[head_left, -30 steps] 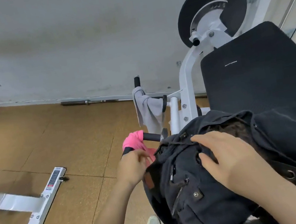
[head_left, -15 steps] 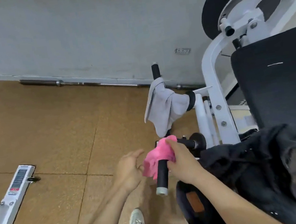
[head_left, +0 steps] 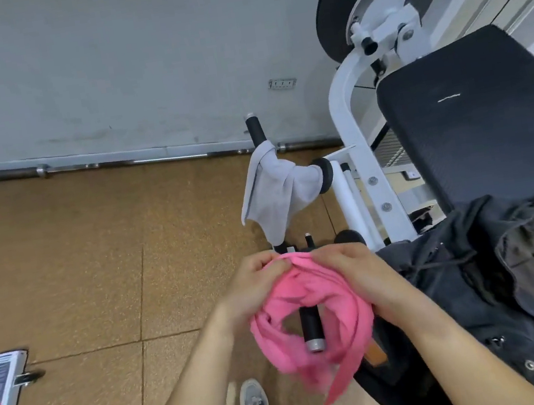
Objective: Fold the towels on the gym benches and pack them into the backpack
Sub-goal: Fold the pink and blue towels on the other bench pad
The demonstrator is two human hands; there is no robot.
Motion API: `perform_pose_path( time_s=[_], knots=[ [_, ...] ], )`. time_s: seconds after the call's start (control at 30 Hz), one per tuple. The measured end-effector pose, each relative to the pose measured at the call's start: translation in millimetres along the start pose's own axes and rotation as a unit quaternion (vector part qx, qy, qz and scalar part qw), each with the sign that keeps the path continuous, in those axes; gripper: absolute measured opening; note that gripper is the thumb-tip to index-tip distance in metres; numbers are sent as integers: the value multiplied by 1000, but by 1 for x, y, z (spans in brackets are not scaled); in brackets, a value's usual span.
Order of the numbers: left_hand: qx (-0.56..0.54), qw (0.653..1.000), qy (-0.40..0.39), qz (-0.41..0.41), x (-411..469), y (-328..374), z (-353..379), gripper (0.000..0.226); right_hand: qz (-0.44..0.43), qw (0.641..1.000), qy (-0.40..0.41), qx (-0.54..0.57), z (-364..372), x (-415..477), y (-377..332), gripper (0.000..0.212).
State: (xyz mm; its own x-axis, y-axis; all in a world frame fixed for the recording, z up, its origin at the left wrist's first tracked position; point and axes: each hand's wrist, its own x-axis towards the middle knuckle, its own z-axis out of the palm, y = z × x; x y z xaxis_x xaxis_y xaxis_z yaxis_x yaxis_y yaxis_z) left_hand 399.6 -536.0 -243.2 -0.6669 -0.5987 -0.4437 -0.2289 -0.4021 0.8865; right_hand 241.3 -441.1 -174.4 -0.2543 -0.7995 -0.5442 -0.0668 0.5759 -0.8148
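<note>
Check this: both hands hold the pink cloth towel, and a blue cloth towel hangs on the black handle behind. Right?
Wrong colour: the head view shows the hanging cloth towel is light grey, not blue. The rest is right.

Left hand (head_left: 254,289): fingers curled, pinching the top edge of the pink towel (head_left: 309,286), close beside the right hand.
Right hand (head_left: 356,275): knuckles up, fingers curled over the same edge, gripping it.
Forearms: both bare, reaching in from the bottom of the view and converging toward the middle.
</note>
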Motion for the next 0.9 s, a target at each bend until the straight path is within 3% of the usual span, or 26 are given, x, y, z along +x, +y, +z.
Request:
perform_pose_path(
  time_s=[0.07,0.13,0.23,0.33,0.4,0.47,0.5,0.57,0.63,0.7,0.8,0.9],
  knots=[
    [-47,996,-64,-38,-7,19,-7,26,33,984,-94,148,-15,-17,-11,27],
    [-45,994,-82,-56,-16,35,-12,32,39,972,-139,183,-23,-35,-14,38],
    [-73,985,-157,-16,-40,53,-6,32,23,974,-105,198,-21,-62,-11,35],
    [-2,974,-221,40,-74,63,6,49,-21,965,-67,254,-18,-94,-3,44],
    [96,969,-191,121,-98,67,16,40,-55,956,-63,282,-13,-122,1,46],
    [105,968,-155,169,-123,71,24,22,-93,949,-42,298,-6,-149,3,37],
    [98,969,-144,177,-135,75,27,16,-113,949,-29,293,-2,-162,3,35],
    [145,961,-111,209,-155,83,29,29,-154,963,-22,220,2,-187,2,43],
    [212,940,-75,255,-168,90,31,40,-180,982,0,58,8,-205,0,50],
    [189,945,-42,263,-175,98,34,34,-232,961,103,-108,14,-211,-4,39],
    [108,960,-36,255,-177,110,35,19,-280,936,184,-103,24,-214,-20,5],
    [149,946,-105,267,-173,119,17,33,-254,943,199,-86,24,-206,-35,13]
  ],
)
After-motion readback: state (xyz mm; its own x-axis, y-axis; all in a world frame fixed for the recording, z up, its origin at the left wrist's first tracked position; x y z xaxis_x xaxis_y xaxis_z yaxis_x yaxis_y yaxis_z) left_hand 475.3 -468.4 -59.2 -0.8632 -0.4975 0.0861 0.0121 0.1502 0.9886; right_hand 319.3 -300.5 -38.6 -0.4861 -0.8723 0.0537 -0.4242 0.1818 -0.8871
